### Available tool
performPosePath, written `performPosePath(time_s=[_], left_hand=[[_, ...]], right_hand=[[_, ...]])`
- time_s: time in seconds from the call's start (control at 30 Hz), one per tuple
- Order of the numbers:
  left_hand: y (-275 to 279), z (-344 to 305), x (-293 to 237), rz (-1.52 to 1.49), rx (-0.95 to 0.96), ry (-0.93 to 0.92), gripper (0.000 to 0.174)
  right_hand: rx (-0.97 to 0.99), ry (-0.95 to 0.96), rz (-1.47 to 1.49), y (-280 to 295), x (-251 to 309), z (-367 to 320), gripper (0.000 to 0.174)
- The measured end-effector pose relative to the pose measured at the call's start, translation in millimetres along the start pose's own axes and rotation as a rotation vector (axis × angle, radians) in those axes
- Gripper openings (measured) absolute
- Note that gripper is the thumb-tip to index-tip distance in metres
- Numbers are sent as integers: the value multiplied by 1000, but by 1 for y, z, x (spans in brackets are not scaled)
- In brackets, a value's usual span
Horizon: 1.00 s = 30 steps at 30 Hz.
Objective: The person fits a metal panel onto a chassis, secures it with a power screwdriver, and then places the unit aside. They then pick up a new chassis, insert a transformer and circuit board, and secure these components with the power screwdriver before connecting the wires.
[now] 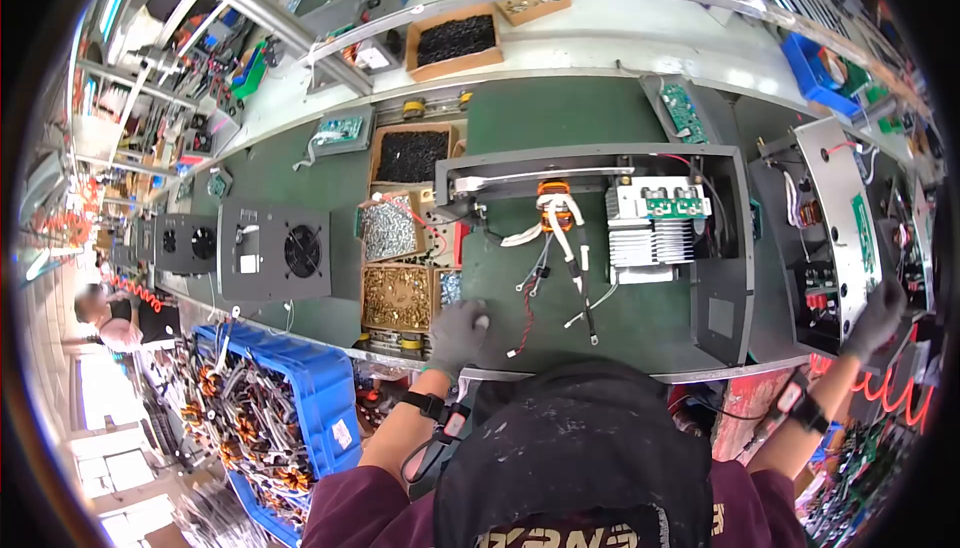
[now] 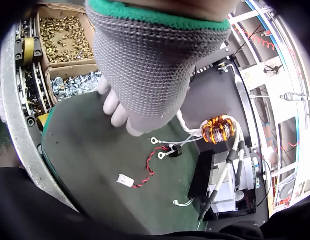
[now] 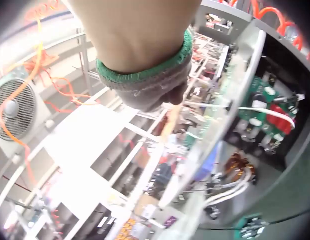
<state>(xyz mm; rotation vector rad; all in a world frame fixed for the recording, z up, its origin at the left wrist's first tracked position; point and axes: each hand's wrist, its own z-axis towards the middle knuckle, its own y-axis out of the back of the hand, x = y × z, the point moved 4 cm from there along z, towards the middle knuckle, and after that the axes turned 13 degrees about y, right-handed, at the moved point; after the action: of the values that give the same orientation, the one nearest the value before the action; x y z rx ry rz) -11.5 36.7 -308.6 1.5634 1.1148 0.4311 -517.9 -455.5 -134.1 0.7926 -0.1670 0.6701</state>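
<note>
My gloved left hand [image 1: 460, 336] hovers over the green mat at the front, just right of the bins of small screws. In the left wrist view its pale fingers [image 2: 117, 107] extend loosely downward with nothing visible between them. A twisted red-black lead [image 2: 149, 172] with a white plug lies on the mat near them. Off to the right, my gloved right hand [image 1: 880, 316] is at the near end of an upright metal housing [image 1: 838, 213]. A white wire [image 3: 265, 111] runs from that housing towards its fingertips; I cannot tell whether they pinch it.
An open chassis [image 1: 745, 238] with a wire-wound coil [image 1: 553, 206] and finned heat sink [image 1: 650, 245] stands centrally. Brass screws [image 1: 397, 298] fill a carton at left. Beyond it stands a fan housing [image 1: 272, 251]. A blue crate [image 1: 320, 388] sits below the table's front edge.
</note>
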Motion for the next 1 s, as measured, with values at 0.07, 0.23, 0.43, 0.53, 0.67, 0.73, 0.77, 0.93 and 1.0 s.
performPosePath(time_s=[0.07,0.23,0.43,0.53,0.67,0.73,0.77,0.93,1.0], left_hand=[[4,2,8,57,-89,159,32],[-10,18,28,-202,253,470,43],[-18,23,34,-206,299,370,43],[-19,22,38,-207,309,331,43],[-20,27,40,-184,372,262,46],[-10,28,35,-196,403,235,45],[-5,29,39,-196,424,220,45],[-2,44,58,-233,536,109,44],[-10,47,69,-259,552,19,36]], right_hand=[[-187,114,196,34,72,1,27],[46,195,403,18,192,-50,21],[627,333,614,-42,350,-123,17],[755,387,676,-71,394,-148,15],[881,-243,960,-139,409,-172,20],[971,-752,1152,-186,408,-181,38],[1010,-963,1323,-210,408,-186,49],[714,-1167,1353,-239,424,-179,33],[713,-1175,1327,-231,420,-182,23]])
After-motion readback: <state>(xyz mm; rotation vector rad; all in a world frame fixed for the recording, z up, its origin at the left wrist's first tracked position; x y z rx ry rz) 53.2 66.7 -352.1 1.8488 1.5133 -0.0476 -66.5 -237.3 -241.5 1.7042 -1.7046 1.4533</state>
